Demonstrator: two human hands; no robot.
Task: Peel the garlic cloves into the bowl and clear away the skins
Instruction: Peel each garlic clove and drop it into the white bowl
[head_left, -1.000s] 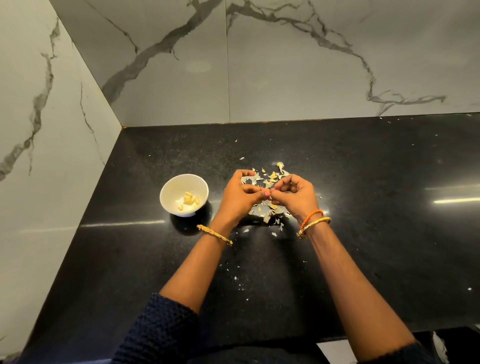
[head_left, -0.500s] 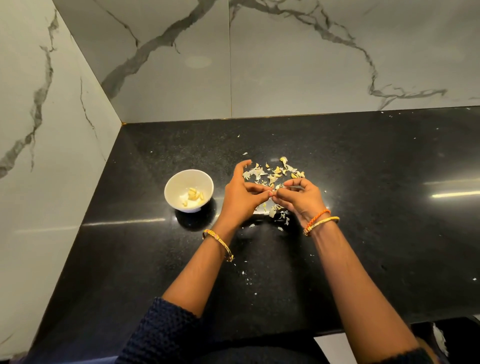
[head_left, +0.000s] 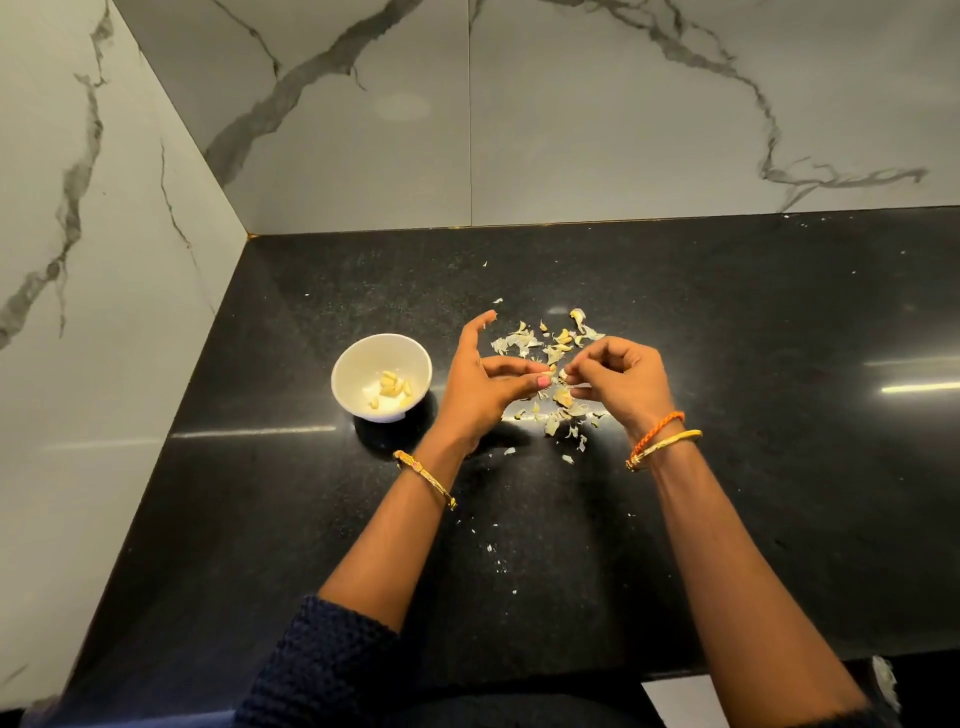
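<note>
Garlic cloves (head_left: 390, 388): pale yellow, smooth, lumpy pieces heaped in the bottom of the bowl
Bowl (head_left: 363, 358): small, round, glossy white, standing on the worktop towards its left edge, just left of the left hand
Skins (head_left: 550, 345): thin, papery, curled flakes, off-white to tan, scattered mid-worktop under and beyond both hands; finer crumbs trail towards the near edge
Left hand (head_left: 480, 387): fingers spread and mostly straight, index raised, thumb and a pink-nailed fingertip reaching towards the right hand; whether it touches the scrap there I cannot tell
Right hand (head_left: 621, 376): fingers curled, thumb and fingertips pinching a small pale scrap (head_left: 582, 385), skin or clove I cannot tell, held just above the skins
Worktop (head_left: 753, 415): black, polished, finely speckled stone, with streaks of reflected light
Walls (head_left: 623, 114): smooth white slabs with grey veining, meeting at the far left corner of the worktop
Wrists: gold bangle (head_left: 426, 479) on the left; orange braided band (head_left: 655, 429) and gold bangle on the right
Sleeve (head_left: 317, 670): dark blue, nubbly knit, at the near edge
</note>
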